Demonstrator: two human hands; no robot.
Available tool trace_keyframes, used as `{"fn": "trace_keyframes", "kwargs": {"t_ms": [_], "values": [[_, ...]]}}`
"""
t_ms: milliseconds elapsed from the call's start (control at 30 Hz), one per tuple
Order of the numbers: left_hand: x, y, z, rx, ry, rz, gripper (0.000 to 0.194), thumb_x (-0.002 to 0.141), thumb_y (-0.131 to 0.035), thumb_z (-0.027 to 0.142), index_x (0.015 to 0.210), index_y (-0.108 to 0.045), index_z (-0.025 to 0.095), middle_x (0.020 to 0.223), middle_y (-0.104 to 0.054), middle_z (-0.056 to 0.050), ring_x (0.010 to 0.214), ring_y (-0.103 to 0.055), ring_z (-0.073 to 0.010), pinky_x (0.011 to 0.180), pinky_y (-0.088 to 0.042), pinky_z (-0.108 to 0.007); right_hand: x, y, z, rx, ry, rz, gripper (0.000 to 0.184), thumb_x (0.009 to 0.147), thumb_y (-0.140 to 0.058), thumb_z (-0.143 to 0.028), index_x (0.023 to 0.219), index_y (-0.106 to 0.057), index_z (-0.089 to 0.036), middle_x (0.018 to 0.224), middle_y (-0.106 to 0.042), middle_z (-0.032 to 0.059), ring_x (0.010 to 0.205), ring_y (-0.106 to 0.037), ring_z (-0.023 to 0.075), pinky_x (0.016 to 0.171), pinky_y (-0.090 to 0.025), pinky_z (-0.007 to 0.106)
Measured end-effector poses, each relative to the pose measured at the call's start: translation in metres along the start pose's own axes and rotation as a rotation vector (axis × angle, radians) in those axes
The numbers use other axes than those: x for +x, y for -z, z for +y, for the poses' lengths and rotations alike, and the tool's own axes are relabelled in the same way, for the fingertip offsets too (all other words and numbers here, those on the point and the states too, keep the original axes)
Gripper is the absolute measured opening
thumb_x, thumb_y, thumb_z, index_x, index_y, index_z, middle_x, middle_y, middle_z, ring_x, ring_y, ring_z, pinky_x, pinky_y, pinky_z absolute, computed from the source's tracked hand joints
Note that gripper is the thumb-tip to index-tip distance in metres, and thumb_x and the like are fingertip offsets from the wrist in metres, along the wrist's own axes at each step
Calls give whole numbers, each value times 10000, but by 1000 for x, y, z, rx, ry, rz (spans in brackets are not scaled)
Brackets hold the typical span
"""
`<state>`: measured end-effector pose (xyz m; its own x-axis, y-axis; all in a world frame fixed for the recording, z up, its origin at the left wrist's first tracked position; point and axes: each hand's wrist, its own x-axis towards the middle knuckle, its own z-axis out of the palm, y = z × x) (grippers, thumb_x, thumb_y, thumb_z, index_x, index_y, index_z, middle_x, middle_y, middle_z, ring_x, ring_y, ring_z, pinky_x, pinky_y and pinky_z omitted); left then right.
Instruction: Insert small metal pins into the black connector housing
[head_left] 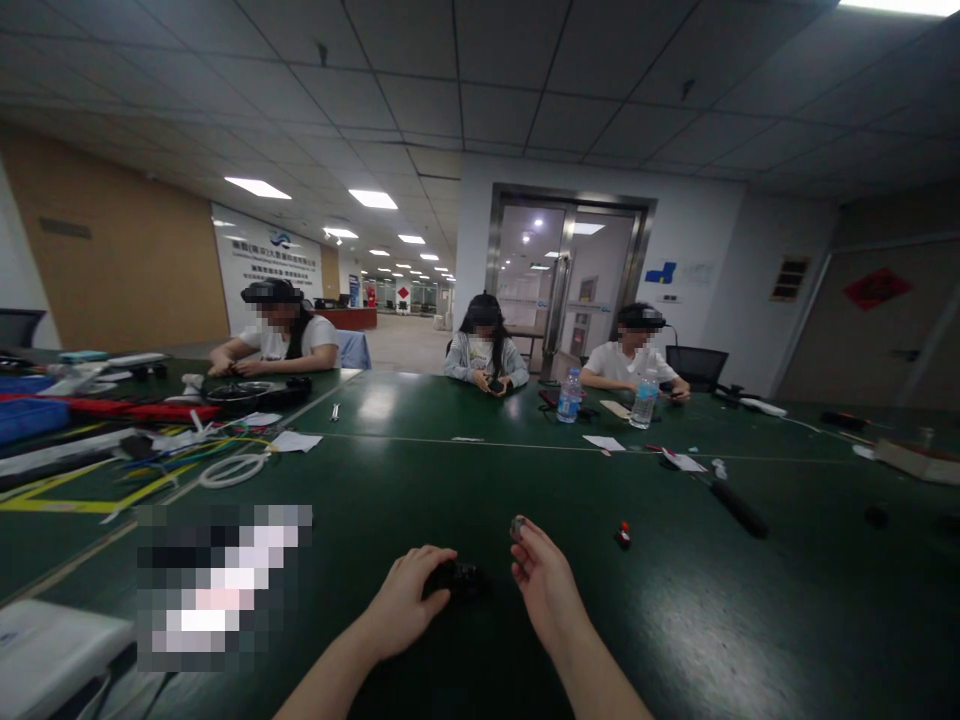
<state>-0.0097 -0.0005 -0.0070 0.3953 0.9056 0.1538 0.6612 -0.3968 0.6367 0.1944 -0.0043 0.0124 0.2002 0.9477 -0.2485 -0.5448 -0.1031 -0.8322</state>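
Observation:
On the dark green tabletop, my left hand (409, 600) curls its fingers and thumb about a small black object (466, 576) with a ridged look; its exact kind is too dark to make out. Its left part is hidden behind my fingers. To the right and slightly raised, my right hand (544, 575) pinches a small greyish piece (517, 527) between thumb and fingertips. The two hands are apart, with a stretch of table between them. A small red and black item (623, 535) lies to the right of my right hand.
Left are a white box (56, 655), a blurred-out item (225, 585), a coiled white cable (234, 470) and a blue tray (30, 422). A black rod-shaped thing (739, 508) lies right. Water bottles (568, 398) stand farther back. Several people sit across the table.

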Motion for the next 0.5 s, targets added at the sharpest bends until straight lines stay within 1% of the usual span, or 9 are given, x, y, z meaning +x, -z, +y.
{"fn": "trace_keyframes", "kwargs": {"t_ms": [233,367,500], "values": [[0,1,1,13,1,-10,426,759,-497,286,1183,-473,263,1185,-522,-26,1096,-446,-210,949,-304,-348,-2,0,-6,75,-68,18,277,642,-655,-360,882,-634,-222,887,-636,20,730,-561,149,605,-426,254],[-1,2,3,10,-1,-9,422,760,-493,277,1182,-474,258,1180,-526,-26,1095,-449,-207,950,-308,-345,-3,2,-7,86,-76,-24,245,666,-627,-346,884,-635,-234,906,-646,23,750,-576,160,628,-438,276],[-2,3,3,1,1,-16,426,758,-495,285,1183,-473,262,1184,-523,-23,1104,-442,-210,952,-302,-347,-2,4,-6,43,-66,-41,253,692,-585,-365,905,-634,-238,967,-643,33,794,-590,184,659,-454,310]]}}
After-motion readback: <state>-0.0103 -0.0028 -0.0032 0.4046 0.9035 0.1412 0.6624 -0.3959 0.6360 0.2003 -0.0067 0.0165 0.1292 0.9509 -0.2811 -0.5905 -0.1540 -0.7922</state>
